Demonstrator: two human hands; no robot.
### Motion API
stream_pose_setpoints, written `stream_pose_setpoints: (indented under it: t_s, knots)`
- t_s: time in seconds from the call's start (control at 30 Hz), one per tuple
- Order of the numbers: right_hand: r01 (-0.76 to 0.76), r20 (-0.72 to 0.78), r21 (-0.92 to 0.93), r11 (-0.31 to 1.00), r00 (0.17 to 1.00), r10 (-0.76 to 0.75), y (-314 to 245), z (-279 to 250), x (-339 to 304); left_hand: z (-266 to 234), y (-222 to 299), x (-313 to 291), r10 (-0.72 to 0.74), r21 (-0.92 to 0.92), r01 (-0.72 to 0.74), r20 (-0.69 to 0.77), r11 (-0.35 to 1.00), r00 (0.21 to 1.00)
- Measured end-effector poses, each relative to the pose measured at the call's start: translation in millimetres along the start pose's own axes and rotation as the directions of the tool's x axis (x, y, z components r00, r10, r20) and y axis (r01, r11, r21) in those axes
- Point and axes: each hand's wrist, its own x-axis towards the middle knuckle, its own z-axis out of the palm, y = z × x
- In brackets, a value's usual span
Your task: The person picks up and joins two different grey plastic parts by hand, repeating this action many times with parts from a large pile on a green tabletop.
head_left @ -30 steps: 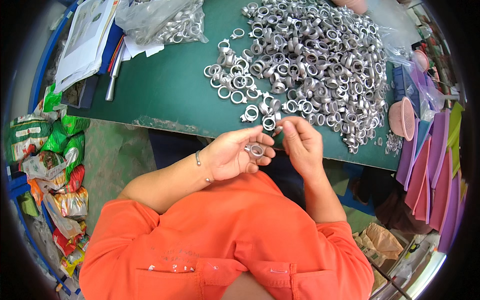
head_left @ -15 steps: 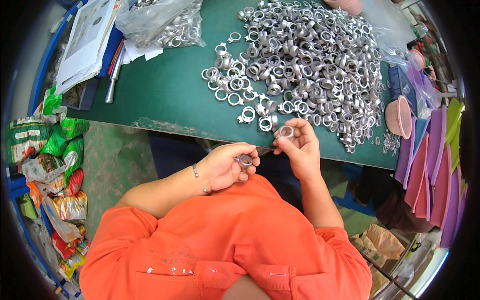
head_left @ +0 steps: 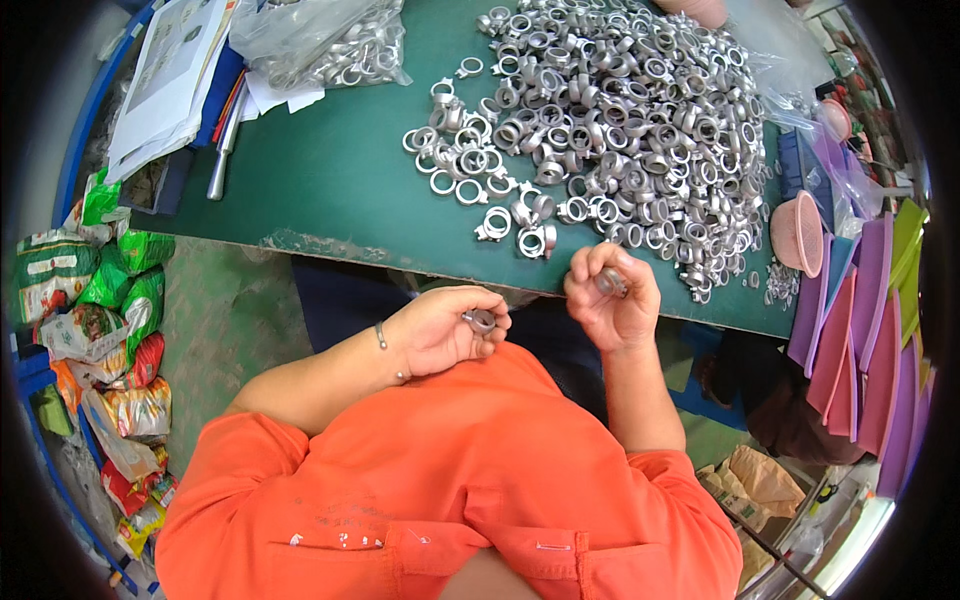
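Green tabletop point(head_left: 330, 170) bears a broad heap of grey metal rings point(head_left: 640, 120), with both hands on its near side, by the person's body. The left hand point(head_left: 452, 328), nearer and to the left of the heap, has its fingers curled around one metal ring point(head_left: 481, 321). The right hand point(head_left: 622, 308), just short of the heap's near edge, grasps a second ring point(head_left: 609, 283) between thumb and bent fingers. The step in hand seems to be handling single rings off the table, one per hand; the next move would call for a secure pinch and a controlled turn of the right fingers. Whether the two rings match cannot be told.

Just left of the heap lies a loose cluster of rings point(head_left: 465, 155); farther left and beyond it, a clear plastic bag point(head_left: 300, 40) with more rings. Right of the heap sit a pink basket point(head_left: 797, 233) and small metal bits point(head_left: 780, 285).
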Motion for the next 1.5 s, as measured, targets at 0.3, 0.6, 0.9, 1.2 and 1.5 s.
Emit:
stream_pose_setpoints:
  t_s: [0.3,0.6,0.9,1.2,1.5]
  knots:
    - [0.121,0.057,-0.977,0.174,0.940,-0.336,11,7,26,-19,9,5,0.095,0.036,-0.090,-0.200,0.995,0.975]
    - [0.046,0.069,-0.302,0.952,0.997,-0.026,-1,-9,10,-1,10,-5,0.006,0.106,-0.009,0.032,0.994,0.999]
    - [0.497,0.419,-0.743,0.449,0.868,-0.267,12,23,-5,15,14,-6,-0.071,-0.072,0.085,0.181,0.994,0.981]
    - [0.714,0.735,-0.678,-0.176,0.657,-0.167,32,43,-1,1,9,-4,-0.111,-0.121,0.131,0.160,0.984,0.981]
    - [0.446,0.532,-0.846,-0.293,0.747,-0.398,28,5,19,-38,6,9,0.073,-0.162,-0.095,-0.133,0.982,0.988]
